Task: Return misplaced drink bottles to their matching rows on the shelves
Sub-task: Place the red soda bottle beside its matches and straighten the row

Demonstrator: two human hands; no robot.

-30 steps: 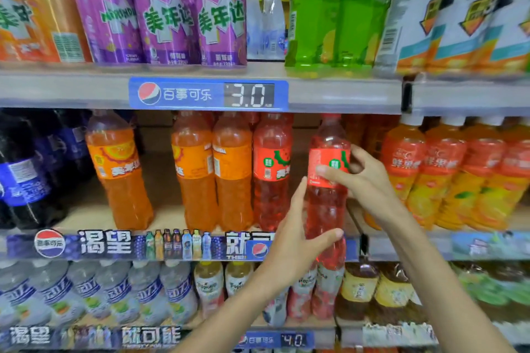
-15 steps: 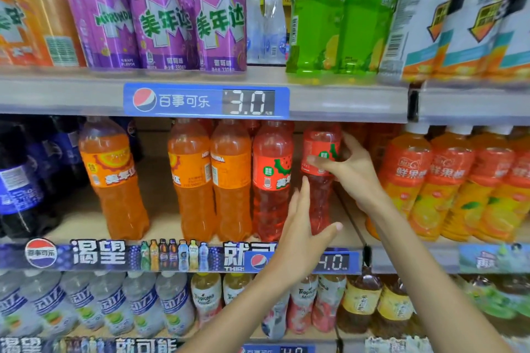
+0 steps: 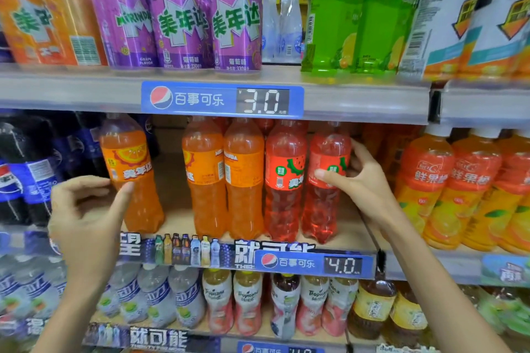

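— Where do we have our hands right now?

— Both are up at the middle shelf. Our right hand reaches in from the lower right, forearm slanting up and wrist bent slightly back, and it wraps the label band of a red watermelon soda bottle. The thumb lies across the front of the label and the other fingers curl round the far right side, so the grasp is closed on the bottle.

— And where is that bottle standing?

— Upright on the middle shelf, its base near the front edge, touching or just beside a second red bottle of the same kind on its left. Left of those stand two orange soda bottles side by side, and to the right a row of orange juice bottles.

— What about our left hand?

— Our left hand comes up from the lower left with the palm turned right. The fingers are spread in a loose, half-open curve. The thumb tip rests against or just in front of a lone orange bottle, below its label, while the forefinger points toward its left side. We cannot tell whether it really grips; it looks open around the bottle rather than clamped.

— Is that bottle alone?

— Yes, it stands apart from the orange pair, with dark cola bottles to its left.
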